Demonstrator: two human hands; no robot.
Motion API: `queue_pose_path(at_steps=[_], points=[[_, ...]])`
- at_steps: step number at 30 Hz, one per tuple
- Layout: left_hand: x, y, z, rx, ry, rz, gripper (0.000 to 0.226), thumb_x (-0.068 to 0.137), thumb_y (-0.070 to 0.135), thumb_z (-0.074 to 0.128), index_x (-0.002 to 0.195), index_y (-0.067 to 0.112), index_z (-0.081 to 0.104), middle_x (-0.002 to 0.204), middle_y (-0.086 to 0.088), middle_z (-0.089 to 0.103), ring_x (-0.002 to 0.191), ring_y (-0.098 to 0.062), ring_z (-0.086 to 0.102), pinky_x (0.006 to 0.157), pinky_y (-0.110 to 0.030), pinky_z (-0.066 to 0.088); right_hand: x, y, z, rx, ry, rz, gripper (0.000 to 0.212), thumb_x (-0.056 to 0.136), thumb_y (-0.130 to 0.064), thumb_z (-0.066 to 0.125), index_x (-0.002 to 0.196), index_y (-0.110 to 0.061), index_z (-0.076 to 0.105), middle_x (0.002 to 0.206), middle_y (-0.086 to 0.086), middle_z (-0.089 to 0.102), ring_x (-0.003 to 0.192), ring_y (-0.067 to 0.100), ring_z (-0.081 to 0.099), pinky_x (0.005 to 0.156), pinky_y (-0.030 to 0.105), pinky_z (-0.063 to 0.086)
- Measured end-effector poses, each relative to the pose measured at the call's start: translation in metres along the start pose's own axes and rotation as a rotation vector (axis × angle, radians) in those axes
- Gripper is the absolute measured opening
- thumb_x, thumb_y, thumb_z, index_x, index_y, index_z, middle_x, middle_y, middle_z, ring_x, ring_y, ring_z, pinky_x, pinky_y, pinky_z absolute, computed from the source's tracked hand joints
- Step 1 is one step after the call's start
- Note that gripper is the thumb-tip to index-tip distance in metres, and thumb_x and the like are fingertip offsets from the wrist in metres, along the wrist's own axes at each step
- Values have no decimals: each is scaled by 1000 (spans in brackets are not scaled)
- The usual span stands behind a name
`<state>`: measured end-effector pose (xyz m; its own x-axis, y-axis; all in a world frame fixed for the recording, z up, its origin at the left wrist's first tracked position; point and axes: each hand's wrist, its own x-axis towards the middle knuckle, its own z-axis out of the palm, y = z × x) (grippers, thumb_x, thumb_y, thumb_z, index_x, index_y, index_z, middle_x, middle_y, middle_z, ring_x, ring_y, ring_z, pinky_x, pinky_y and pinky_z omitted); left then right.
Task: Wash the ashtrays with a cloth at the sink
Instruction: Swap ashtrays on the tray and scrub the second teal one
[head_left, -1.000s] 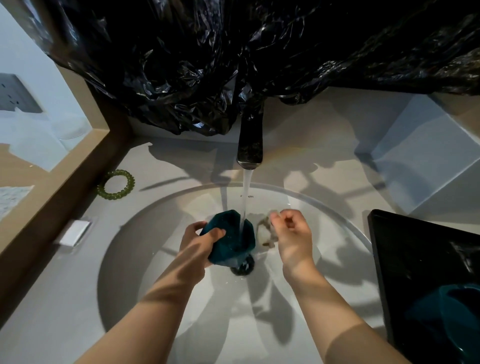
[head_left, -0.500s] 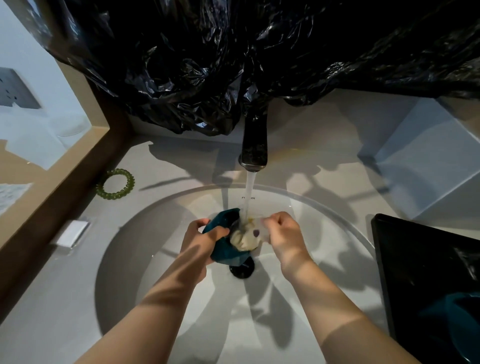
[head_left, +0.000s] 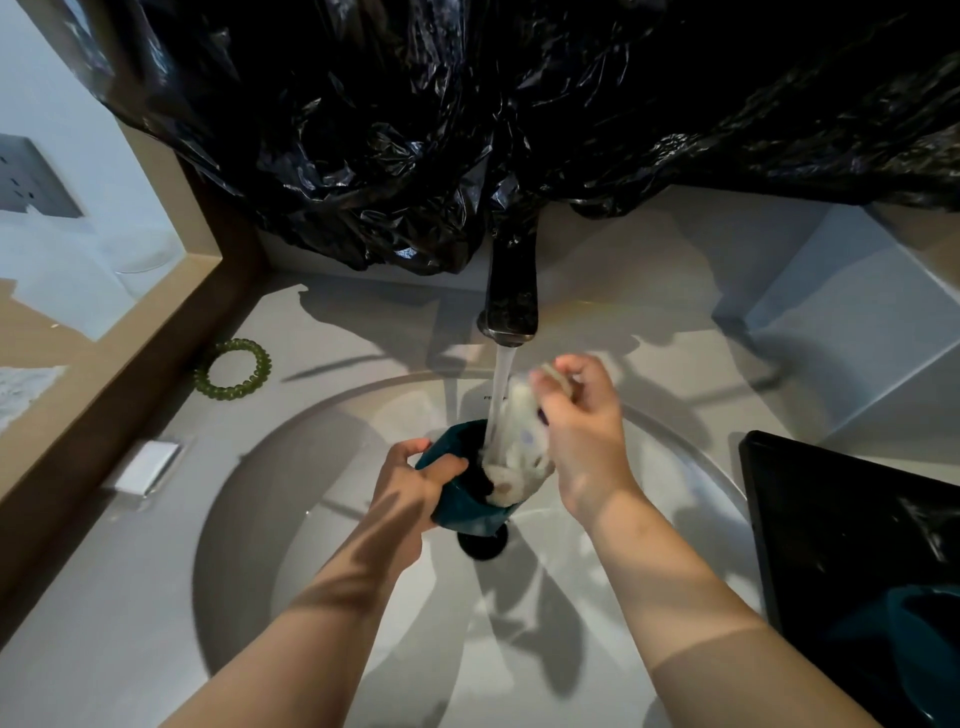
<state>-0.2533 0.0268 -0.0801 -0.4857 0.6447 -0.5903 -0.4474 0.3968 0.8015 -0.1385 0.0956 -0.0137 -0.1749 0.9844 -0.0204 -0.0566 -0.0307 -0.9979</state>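
Our left hand (head_left: 410, 488) grips the teal ashtray (head_left: 462, 512) with curled fingers over the sink (head_left: 249, 519), under the running tap (head_left: 511, 306). Our right hand (head_left: 582, 431) pinches a pale cloth (head_left: 519, 457) that reaches into it.

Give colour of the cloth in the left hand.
Dark teal cloth, gripped by the left hand; head view shows it best.
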Motion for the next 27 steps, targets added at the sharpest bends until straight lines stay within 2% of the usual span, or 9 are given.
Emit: queue_pose_path(at_steps=[6,11,14,17,19,21,23,25,27], points=[[2,1,-2,2,34,28,41,85,10,68,118,14,46,108,-16,63,83,-27,65,74,-42,57,-1,-12,-14,-99,115,-290,23,91,-11,56,84,-30,46,79,-10,52,68,-3,48,67,13,41],[-1,1,0,-19,39,41,41,85,9,67,118,14,45,112,-19,61,88,-31,65,70,-40,57,-15,18,-6,-347,-208,-113,19,92,-18,57,81,-31,50,74,-14,53,68,-4,50,62,8,39],[-2,1,0,-13,38,41,43,83,8,67,119,14,44,110,-21,62,86,-32,66,69,-38,57,-23,43,-3,-294,-496,144,14,97,-21,48,94,-30,59,92,-11,61,90,6,58,75,7,44],[0,2,-1,-51,60,25,44,84,6,66,121,12,44,111,-20,61,84,-30,65,68,-38,57,-21,56,-12,-311,-468,238,38,94,-3,40,93,-37,56,102,-5,63,90,13,58,78,17,46],[-1,3,-1,-101,51,-6,44,85,6,65,123,10,43,114,-22,60,86,-31,65,71,-41,57,-18,59,-16,-556,-423,83,42,88,4,38,93,-35,52,104,-4,60,91,16,55,82,23,44],[-2,4,2,-111,27,-15,44,86,6,64,125,9,42,114,-23,60,88,-33,65,74,-43,57,-16,61,-17,-990,-460,-157,37,86,-3,43,107,-32,53,120,-8,54,115,17,45,98,27,31],[-2,5,2,-124,14,-15,44,86,6,63,125,8,42,112,-23,61,87,-33,66,73,-43,58,-15,69,-20,-1145,-514,-254,37,90,-11,42,121,-29,51,137,-14,40,130,15,27,104,26,19],[-2,6,1,-132,10,-15,44,86,5,63,125,9,42,112,-22,61,88,-32,66,68,-41,58,-15,78,-23,-1000,-537,-210,39,91,-11,38,126,-24,51,142,-8,32,134,20,22,110,29,20],[-1,8,0,-135,15,-21,44,86,5,62,126,7,43,111,-21,61,90,-32,64,67,-41,57,-19,79,-24,-601,-434,-78,33,92,-5,41,118,-19,55,137,-1,34,132,21,31,110,34,32]])
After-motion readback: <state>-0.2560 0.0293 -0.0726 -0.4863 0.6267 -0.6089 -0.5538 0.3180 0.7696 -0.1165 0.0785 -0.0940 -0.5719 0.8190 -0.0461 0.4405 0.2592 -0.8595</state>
